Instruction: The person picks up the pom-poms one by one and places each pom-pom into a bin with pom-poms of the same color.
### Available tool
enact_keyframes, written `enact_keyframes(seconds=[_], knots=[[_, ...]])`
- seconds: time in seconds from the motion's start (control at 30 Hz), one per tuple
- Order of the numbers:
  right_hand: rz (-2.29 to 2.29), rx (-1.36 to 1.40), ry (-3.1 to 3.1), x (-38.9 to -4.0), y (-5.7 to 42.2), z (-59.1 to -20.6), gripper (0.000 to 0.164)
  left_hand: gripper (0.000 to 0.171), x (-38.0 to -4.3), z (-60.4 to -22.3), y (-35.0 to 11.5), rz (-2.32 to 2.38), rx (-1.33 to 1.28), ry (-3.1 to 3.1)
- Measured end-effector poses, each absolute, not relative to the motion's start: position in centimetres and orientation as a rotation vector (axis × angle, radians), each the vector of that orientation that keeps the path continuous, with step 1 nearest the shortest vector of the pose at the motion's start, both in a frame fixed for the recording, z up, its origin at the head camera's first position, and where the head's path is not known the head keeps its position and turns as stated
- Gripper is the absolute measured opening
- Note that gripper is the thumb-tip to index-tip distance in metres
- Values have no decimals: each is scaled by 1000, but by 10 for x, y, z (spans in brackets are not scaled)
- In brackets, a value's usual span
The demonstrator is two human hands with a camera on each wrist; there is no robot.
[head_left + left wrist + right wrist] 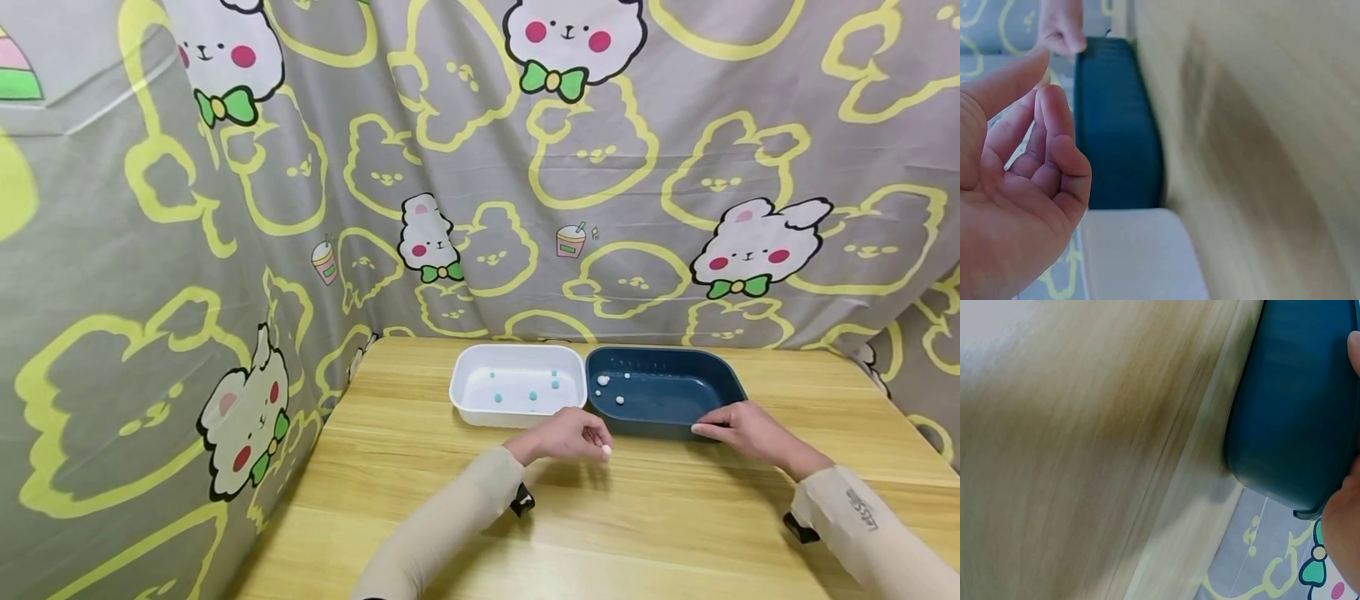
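Between thumb and fingertip, my left hand (562, 435) pinches a small white ball (607, 451), held in front of the two bins. In the left wrist view the ball (1044, 80) is partly hidden by the fingers. My right hand (757, 435) grips the near right rim of a dark blue plastic bin (675, 404). Several small white balls (619, 401) lie inside that bin, toward its left end. A white bin (513, 417) stands against its left side, with several small teal balls (498, 398) scattered on its floor.
Both bins stand near the back of a wooden table (645, 525). A grey curtain (480, 167) with yellow outlines and white cartoon animals hangs behind the table and along its left side.
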State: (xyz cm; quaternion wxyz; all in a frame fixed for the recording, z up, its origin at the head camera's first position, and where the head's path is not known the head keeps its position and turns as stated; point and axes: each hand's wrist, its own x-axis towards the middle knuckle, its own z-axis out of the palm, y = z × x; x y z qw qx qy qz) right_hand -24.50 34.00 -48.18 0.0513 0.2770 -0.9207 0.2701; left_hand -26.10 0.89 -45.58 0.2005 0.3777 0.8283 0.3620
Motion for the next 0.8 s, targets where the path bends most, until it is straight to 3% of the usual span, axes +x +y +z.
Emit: enact_keyframes(seconds=[0.8], knots=[[809, 837, -2800, -245, 339, -482, 15, 8, -286, -422, -17, 1292, 884, 2400]])
